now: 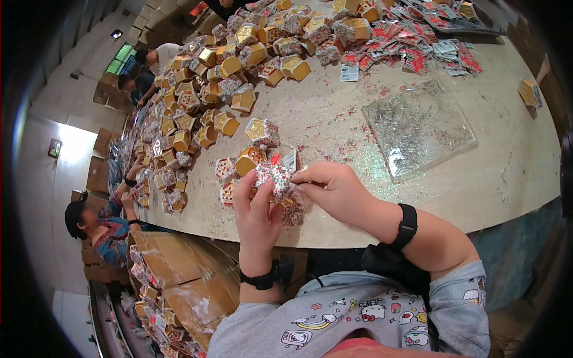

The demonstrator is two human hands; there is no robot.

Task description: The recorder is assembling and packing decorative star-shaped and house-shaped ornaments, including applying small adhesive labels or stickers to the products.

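Near the table's front edge, my left hand [258, 215] grips a small ornament [273, 179] with a white face speckled red and green. At its right side my right hand [331, 186] is closed in a pinch; what its fingertips hold is too small to make out. Just beyond them are a gold-sided house-shaped ornament [249, 160], a red and white card [289, 157] and another ornament with a gold face [261, 132]. More speckled ornaments [225, 169] lie to the left of my left hand.
A big pile of gold and white ornaments [230, 67] covers the far left. Red and white cards [412, 48] are heaped at the back. A clear tray [468, 145] of thin metal pieces lies right. A cardboard box [194, 280] stands below left; a person [110, 232] works beyond it.
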